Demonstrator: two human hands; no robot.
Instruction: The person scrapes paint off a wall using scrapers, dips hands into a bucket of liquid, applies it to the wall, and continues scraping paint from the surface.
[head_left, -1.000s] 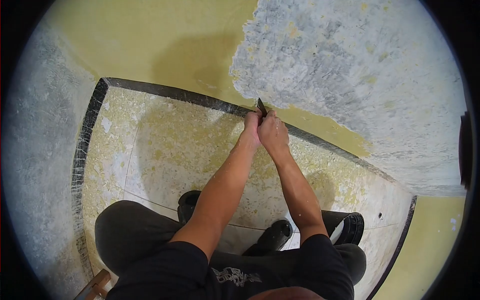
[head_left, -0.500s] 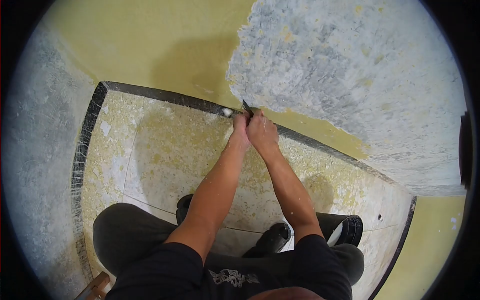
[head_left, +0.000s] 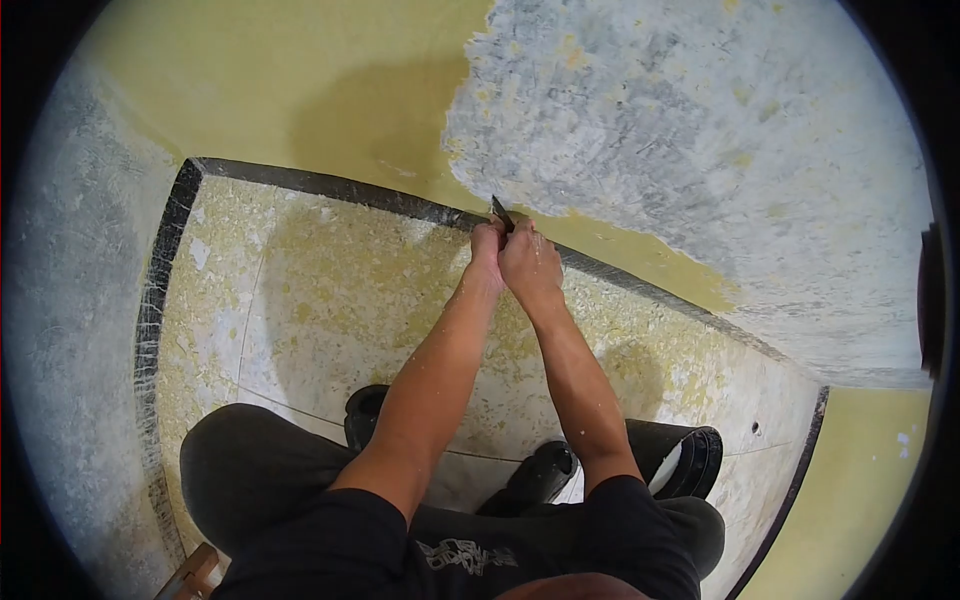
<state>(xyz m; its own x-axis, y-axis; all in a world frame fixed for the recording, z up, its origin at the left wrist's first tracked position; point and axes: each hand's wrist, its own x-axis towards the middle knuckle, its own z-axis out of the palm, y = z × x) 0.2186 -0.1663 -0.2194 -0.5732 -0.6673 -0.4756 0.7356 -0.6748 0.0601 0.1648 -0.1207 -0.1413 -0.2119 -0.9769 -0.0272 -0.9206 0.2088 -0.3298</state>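
Observation:
My left hand (head_left: pixel 487 246) and my right hand (head_left: pixel 531 262) are closed together around a paint scraper. Its dark narrow blade (head_left: pixel 501 212) points up and touches or nearly touches the wall just above the black skirting (head_left: pixel 400 203); the handle is hidden by my fingers. Around the blade, yellow paint (head_left: pixel 610 238) meets a large scraped patch of grey-white plaster (head_left: pixel 640 130) with a ragged edge. Small pale specks cling to my arms.
Yellow and white paint flakes cover the tiled floor (head_left: pixel 345 285). A grey wall (head_left: pixel 70 300) rises at left, a yellow one (head_left: pixel 870 470) at right. My dark shoes (head_left: pixel 690 455) and bent knees are below. A wooden piece (head_left: pixel 195 570) shows at bottom left.
My hands and the scraper have shifted slightly right along the wall. A pale flake beside the blade has gone from there. The view has turned a little.

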